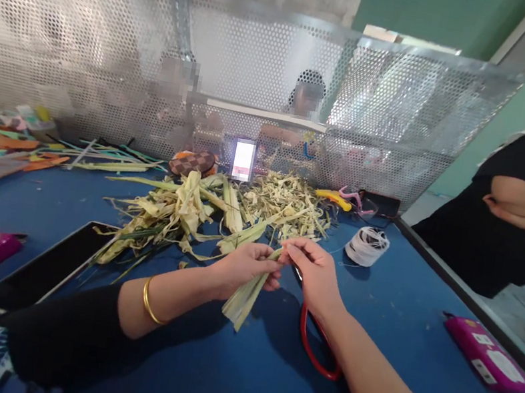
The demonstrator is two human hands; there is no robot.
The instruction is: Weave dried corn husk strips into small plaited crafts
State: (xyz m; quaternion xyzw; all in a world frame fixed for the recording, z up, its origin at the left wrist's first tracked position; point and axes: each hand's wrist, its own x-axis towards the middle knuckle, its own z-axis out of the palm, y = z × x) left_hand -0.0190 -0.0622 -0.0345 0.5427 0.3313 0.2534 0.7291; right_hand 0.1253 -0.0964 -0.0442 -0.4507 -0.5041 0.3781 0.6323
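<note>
Both my hands meet over the middle of the blue table, at a pale green corn husk [244,298]. My left hand [247,267] is closed round the husk, whose wide end hangs down toward me. The fingers of my right hand [314,266] pinch together at its narrow upper end; any thread there is too fine to make out. Red-handled scissors [307,347] lie under my right hand and forearm, their blades mostly hidden. A spool of white thread [367,246] stands to the right, with a thin strand trailing on the table.
Husks [189,207] and shredded strips [286,204] are heaped beyond my hands. A black tablet [47,267] lies left, with purple packs [488,355] at both sides. A lit phone [243,159] leans by a perforated metal screen [267,55]. A person [511,193] stands at the right.
</note>
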